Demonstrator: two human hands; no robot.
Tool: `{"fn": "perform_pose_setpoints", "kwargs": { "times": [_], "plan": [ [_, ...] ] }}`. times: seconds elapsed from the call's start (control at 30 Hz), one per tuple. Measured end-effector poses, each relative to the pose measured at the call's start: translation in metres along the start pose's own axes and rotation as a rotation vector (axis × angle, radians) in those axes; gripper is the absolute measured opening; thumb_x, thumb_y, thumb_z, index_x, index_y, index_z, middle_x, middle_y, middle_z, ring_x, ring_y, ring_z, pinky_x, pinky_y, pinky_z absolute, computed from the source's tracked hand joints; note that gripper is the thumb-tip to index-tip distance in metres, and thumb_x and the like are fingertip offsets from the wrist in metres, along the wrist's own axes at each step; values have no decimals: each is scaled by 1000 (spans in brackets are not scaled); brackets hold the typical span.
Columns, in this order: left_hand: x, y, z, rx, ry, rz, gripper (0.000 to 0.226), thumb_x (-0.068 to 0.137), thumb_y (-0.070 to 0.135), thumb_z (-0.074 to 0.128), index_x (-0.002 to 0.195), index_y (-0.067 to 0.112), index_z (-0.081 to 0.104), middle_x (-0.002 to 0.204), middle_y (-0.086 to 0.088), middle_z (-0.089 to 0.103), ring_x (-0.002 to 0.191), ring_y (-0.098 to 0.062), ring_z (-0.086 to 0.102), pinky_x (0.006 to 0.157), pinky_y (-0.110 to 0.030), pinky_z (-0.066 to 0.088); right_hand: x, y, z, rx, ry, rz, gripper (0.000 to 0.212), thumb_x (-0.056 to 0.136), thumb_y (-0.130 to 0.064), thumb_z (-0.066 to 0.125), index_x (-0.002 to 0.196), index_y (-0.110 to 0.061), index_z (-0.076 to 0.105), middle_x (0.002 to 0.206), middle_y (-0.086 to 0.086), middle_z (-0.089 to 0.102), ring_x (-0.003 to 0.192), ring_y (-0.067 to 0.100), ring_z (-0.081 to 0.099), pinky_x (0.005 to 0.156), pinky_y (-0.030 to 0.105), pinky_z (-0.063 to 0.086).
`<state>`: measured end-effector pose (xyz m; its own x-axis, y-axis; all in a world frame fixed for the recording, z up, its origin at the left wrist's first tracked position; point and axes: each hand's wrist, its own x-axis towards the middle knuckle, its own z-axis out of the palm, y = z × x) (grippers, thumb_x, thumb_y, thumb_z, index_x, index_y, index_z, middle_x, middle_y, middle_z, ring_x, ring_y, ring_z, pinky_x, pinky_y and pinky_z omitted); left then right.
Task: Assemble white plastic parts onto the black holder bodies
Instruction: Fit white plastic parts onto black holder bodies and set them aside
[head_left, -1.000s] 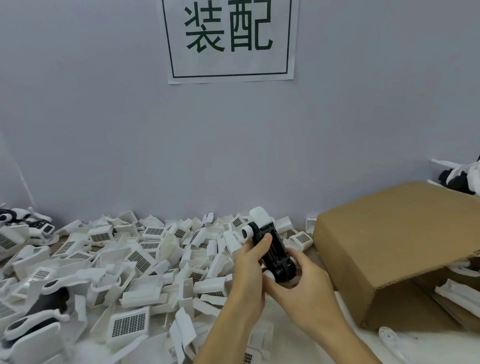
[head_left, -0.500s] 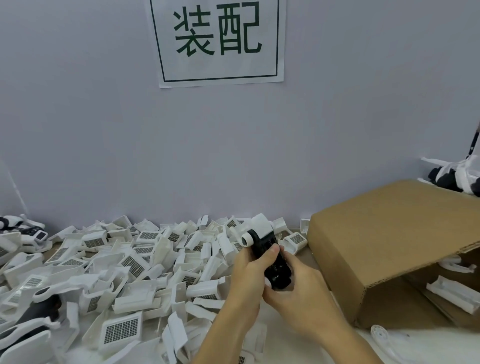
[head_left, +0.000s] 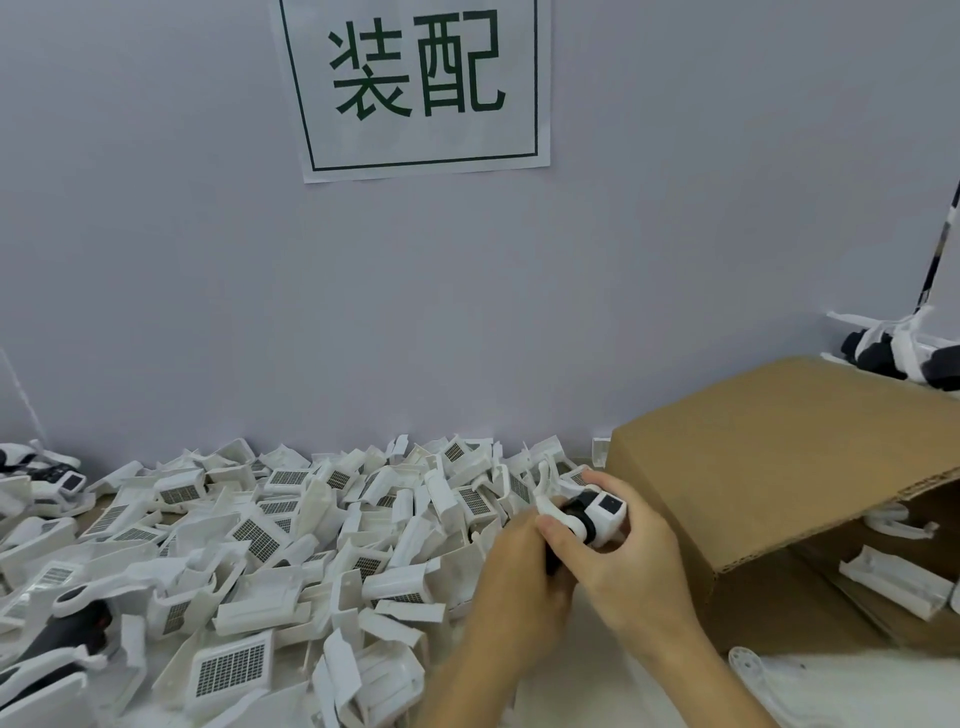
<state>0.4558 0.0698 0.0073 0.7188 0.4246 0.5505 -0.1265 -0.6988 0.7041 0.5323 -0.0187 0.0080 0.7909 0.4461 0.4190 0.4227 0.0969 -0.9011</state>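
Soft even light, wide-angle edge warping

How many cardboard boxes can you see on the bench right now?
1. The cardboard box lies tipped on its side at the right, its open end facing the camera, just beyond the right hand. Others may sit out of view.

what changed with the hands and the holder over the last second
Both hands, left hand and right hand, turned the black holder body with its white plastic cap from upright to lying sideways, cap end towards the brown cardboard box. Both still grip it. The pile of white plastic parts looks unchanged.
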Motion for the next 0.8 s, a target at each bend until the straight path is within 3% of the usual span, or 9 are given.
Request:
{"fn": "perform_pose_setpoints", "kwargs": {
  "times": [0.13, 0.2, 0.37, 0.47, 0.57, 0.63, 0.7, 0.8],
  "plan": [
    [0, -1, 0, -15, -33, -23, 38, 85, 4, 55, 105, 32, 71, 97, 16, 71, 91, -4, 66, 77, -30, 55, 1, -4, -1, -104, 57, -49, 45, 63, -44, 89, 101, -42, 65, 91, -29, 70, 88, -6, 66, 75, 18, 52],
    [-1, 0, 0, -37, -25, -41, 33, 84, 7, 55, 92, 38, 65, 89, 19, 68, 83, -2, 63, 70, -24, 51, 1, -6, -1, -120, 100, -54, 40, 59, -49, 87, 92, -45, 65, 90, -37, 66, 85, -9, 65, 72, 17, 52],
    [-1, -3, 2, -57, 17, -101, 31, 84, 6, 65, 91, 31, 49, 88, 11, 67, 81, -9, 62, 69, -32, 52, 2, -5, -3, -21, 139, -3, 36, 61, -47, 87, 91, -37, 70, 85, -24, 72, 80, 0, 70, 71, 33, 61],
    [1, -6, 2, -12, 69, -89, 41, 82, 8, 70, 79, 41, 46, 78, 19, 62, 72, -2, 55, 64, -18, 42, 2, -5, -1, 114, 76, 52, 42, 63, -43, 89, 99, -34, 69, 89, -13, 75, 84, 9, 73, 75, 43, 63],
    [2, -4, 0, -18, 171, -46, 33, 84, 10, 69, 79, 39, 54, 76, 19, 59, 72, -3, 52, 67, -20, 41, 2, -9, 0, 181, 13, 55, 72, 55, -57, 80, 120, -31, 61, 104, -10, 74, 97, 2, 70, 80, 26, 59],
    [4, -3, 0, -39, 276, -43, 19, 85, 10, 72, 86, 28, 66, 84, 13, 62, 80, -6, 56, 71, -21, 44, 0, -9, 0, 212, -27, 54, 78, 61, -54, 76, 132, -30, 53, 117, -12, 69, 106, -2, 65, 79, 15, 53],
    [7, 0, -3, -195, 377, -139, 18, 86, 9, 75, 93, 25, 72, 87, 8, 70, 85, -11, 64, 74, -23, 52, -2, -8, -2, 242, -56, 83, 67, 74, -50, 69, 135, -33, 49, 123, -15, 65, 109, -8, 61, 80, 11, 48],
    [12, 4, -10, -504, 499, -306, 17, 94, 10, 69, 101, 25, 71, 93, 4, 77, 88, -13, 72, 66, -20, 57, 0, -5, -4, 247, -10, 124, 32, 94, -35, 60, 126, -34, 56, 120, -10, 67, 104, -12, 62, 83, 12, 45]
  ]
}}
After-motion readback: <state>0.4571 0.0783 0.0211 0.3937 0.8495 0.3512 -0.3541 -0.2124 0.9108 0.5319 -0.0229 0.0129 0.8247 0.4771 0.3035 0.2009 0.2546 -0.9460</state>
